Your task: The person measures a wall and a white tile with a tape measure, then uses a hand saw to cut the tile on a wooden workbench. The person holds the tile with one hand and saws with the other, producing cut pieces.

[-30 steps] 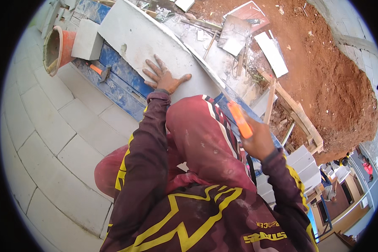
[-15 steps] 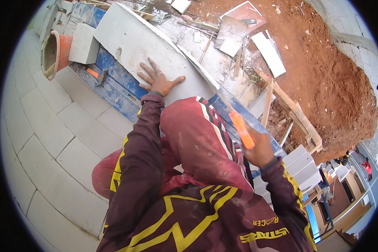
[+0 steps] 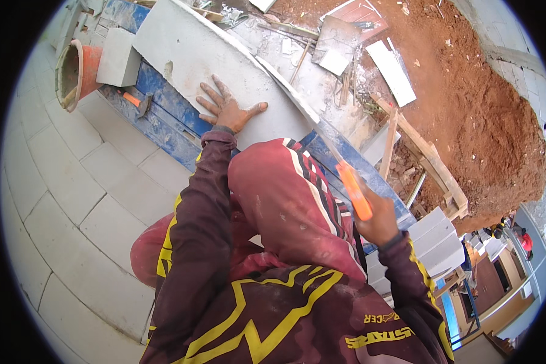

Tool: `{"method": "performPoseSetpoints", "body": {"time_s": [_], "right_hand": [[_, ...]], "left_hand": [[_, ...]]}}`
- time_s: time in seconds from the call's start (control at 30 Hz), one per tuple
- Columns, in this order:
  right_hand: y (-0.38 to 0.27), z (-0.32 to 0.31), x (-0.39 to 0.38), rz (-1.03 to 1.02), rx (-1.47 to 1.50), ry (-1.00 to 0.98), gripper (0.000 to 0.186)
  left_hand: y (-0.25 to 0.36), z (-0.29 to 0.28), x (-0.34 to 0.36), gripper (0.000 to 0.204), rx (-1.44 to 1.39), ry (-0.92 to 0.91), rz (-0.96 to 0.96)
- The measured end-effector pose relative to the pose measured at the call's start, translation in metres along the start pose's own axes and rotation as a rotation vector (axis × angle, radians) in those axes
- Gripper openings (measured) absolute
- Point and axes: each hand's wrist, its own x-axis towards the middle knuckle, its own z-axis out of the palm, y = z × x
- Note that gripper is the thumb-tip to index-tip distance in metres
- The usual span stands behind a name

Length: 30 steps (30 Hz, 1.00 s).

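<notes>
My left hand [image 3: 230, 110] lies flat with fingers spread on a pale grey block slab [image 3: 188, 67]. In my right hand [image 3: 379, 218] is the orange handle of a handsaw [image 3: 353, 189], the fingers wrapped round it. From the handle the thin blade runs up and left to the slab's right edge. How deep the blade sits in the slab, I cannot tell. My bent knee, in dusty red trousers [image 3: 279, 182], is against the slab's near side. Under the slab is a dusty blue platform [image 3: 164, 112].
On the platform's left part are a hammer [image 3: 141, 102] with an orange grip and a pale block [image 3: 117, 57]. An orange bucket [image 3: 79, 73] lies tipped beside them. Timber pieces [image 3: 428, 161], broken boards [image 3: 337, 39] and red soil [image 3: 479, 121] are beyond. Stacked grey blocks [image 3: 431, 239] stand at right.
My right hand and the saw have shifted slightly right and down, drawing back from the slab. The left hand stays pressed on the slab.
</notes>
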Motion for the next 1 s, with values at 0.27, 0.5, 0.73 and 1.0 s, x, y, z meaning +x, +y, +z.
{"method": "performPoseSetpoints", "body": {"time_s": [0.27,0.5,0.73,1.0], "right_hand": [[-0.008,0.034,0.091,-0.087,0.049,-0.012,0.06],[-0.007,-0.01,0.008,-0.013,0.014,-0.073,0.081],[-0.017,0.006,0.067,-0.033,0.006,-0.072,0.067],[0.007,-0.007,0.008,-0.01,0.011,-0.047,0.066]], "left_hand": [[0.001,0.0,-0.001,0.17,0.036,-0.007,-0.023],[0.004,-0.002,-0.004,0.168,0.033,0.003,-0.034],[0.001,-0.001,-0.003,0.17,0.056,-0.044,-0.046],[0.002,-0.001,-0.005,0.169,0.005,0.006,-0.012]]}}
